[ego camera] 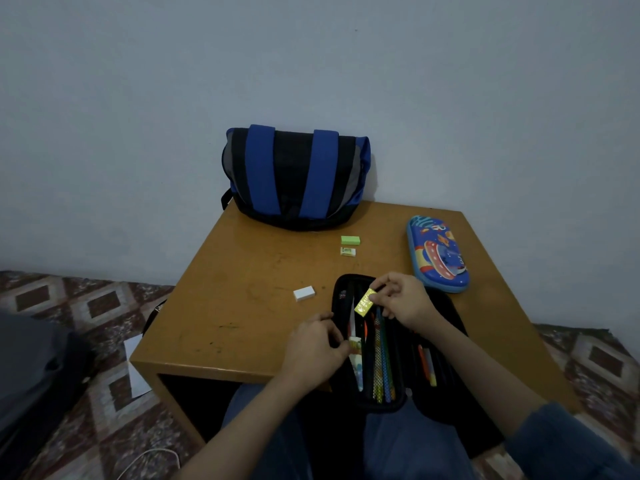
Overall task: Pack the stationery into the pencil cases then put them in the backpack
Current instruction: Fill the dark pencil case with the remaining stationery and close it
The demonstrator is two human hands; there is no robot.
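The wooden counter (242,299) carries a blue-and-black backpack (294,174) at its far edge against the wall. An open black pencil case (372,341), holding pencils, lies at the near edge. A closed blue printed pencil case (438,252) lies to the right. The left hand (311,351) grips the black case's left rim. The right hand (403,299) fingers pinch a yellow eraser (364,303) above the open case. A white eraser (304,293), green eraser (350,240) and small white-green eraser (348,251) lie loose on the counter.

dim, bluish cast | soft shadows | faint sheen on table (242,271) | wide-angle bending at edges
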